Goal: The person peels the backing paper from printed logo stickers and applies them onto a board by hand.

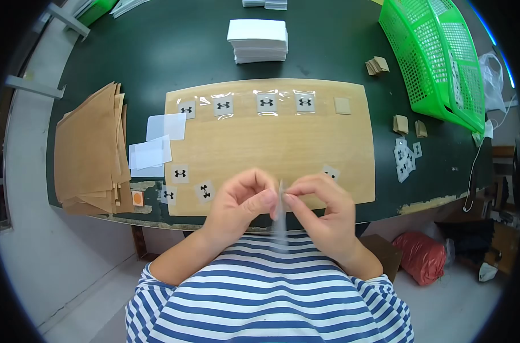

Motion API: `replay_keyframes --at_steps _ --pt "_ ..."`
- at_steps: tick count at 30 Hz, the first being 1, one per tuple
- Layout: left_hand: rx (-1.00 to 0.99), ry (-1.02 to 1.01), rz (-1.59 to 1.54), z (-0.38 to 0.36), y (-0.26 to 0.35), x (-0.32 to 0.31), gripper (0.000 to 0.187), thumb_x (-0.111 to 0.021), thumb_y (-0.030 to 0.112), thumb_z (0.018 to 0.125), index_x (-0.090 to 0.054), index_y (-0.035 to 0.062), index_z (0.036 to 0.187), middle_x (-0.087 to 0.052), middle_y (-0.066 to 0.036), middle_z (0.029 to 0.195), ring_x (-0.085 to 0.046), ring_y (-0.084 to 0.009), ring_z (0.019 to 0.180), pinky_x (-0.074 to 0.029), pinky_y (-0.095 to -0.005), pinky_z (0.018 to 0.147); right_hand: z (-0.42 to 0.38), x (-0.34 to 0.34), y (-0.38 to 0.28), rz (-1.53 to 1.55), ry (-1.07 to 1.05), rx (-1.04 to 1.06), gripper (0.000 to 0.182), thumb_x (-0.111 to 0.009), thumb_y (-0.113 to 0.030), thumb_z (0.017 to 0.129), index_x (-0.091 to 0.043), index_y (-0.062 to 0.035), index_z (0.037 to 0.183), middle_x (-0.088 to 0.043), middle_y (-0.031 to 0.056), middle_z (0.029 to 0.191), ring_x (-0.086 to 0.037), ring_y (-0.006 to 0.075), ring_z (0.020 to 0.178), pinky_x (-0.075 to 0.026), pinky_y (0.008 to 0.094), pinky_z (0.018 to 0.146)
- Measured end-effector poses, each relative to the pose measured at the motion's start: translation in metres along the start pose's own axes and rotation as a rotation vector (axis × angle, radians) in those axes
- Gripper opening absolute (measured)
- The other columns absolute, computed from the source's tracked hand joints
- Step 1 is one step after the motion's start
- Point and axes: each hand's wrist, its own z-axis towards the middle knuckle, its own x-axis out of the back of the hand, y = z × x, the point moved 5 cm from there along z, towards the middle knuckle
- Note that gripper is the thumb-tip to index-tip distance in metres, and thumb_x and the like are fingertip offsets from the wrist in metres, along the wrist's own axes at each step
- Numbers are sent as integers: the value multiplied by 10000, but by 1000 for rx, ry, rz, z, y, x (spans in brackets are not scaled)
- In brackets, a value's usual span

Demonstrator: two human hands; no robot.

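Translucent sheet (279, 231), pinched edge-on by thumb and fingers of the left hand (244, 200) and right hand (327, 212) above the tan mat (271, 143)'s near edge, may crease or slip if the grips pull unevenly.

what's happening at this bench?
A person's left hand and right hand hold a thin, translucent, motion-blurred sheet edge-on at the near edge of a tan rectangular mat. Along the mat's far side lie four pale squares with black logos and one plain tan square. A white paper stack stands beyond.
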Motion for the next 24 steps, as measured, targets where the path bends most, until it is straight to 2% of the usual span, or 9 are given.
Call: replay_keyframes --at_steps 5,7,10,14,16,19,21,22,24 --pt "18 -47 -134 5 -8 -3 156 -743 -14 901 -638 63 988 -637 -31 856 -586 -94 794 -512 -219 751 -5 -2 8 405 -87 -212 99 -655 45 924 -685 -4 1006 -693 96 1028 -616 230 894 -515 274 810" --pt "29 -39 -101 0 -5 8 203 -757 -34 882 -633 63 1010 -644 -32 864 -614 -99 810 -532 -215 770 -5 -4 13 597 39 -231 63 -608 20 963 -632 -19 1006 -701 143 1086 -655 279 958 -536 316 879" --pt "-198 176 120 -8 28 47 203 -747 -59 871 -641 63 994 -655 -24 867 -614 -94 727 -538 -186 707 -5 1 21 781 175 -249 34 -561 -5 1002 -579 -34 1007 -709 191 1145 -695 328 1022 -557 357 949" --pt "-320 626 747 -34 94 152 162 -731 0 886 -635 43 1008 -627 -34 872 -564 -132 763 -482 -217 764 -7 28 34 1292 135 -338 70 -444 -56 1057 -469 -85 999 -640 318 1282 -642 448 1209 -519 506 1063" --pt "-412 1015 1655 -37 112 138 185 -733 44 891 -662 28 1061 -638 -43 927 -560 -148 831 -469 -251 800 -14 36 39 1319 122 -342 81 -426 -65 1064 -460 -91 995 -624 335 1294 -623 459 1228 -509 526 1068" --pt "-640 793 1263 -21 108 65 201 -730 94 905 -690 23 1088 -649 -54 979 -562 -164 879 -459 -272 811 -18 37 43 1420 39 -336 119 -371 -92 1084 -433 -109 984 -576 386 1329 -565 495 1282 -478 587 1085" --pt "-344 280 630 -4 63 38 178 -719 110 926 -711 35 1088 -659 -62 1003 -563 -159 880 -453 -270 789 -22 37 42 1415 33 -348 114 -372 -89 1083 -436 -107 990 -578 383 1329 -568 496 1277 -483 588 1079" --pt "-182 113 558 6 50 16 177 -723 113 935 -714 12 1080 -668 -54 970 -560 -125 820 -448 -233 727 -23 37 41 1410 31 -351 109 -373 -86 1082 -438 -105 996 -580 381 1329 -571 497 1273 -487 588 1073" --pt "47 -9 182 22 18 -9 143 -738 106 932 -712 -11 1010 -663 -36 851 -535 -94 694 -428 -191 633 -28 40 40 1401 40 -358 101 -376 -80 1079 -444 -102 1008 -583 375 1329 -576 500 1263 -496 590 1062"
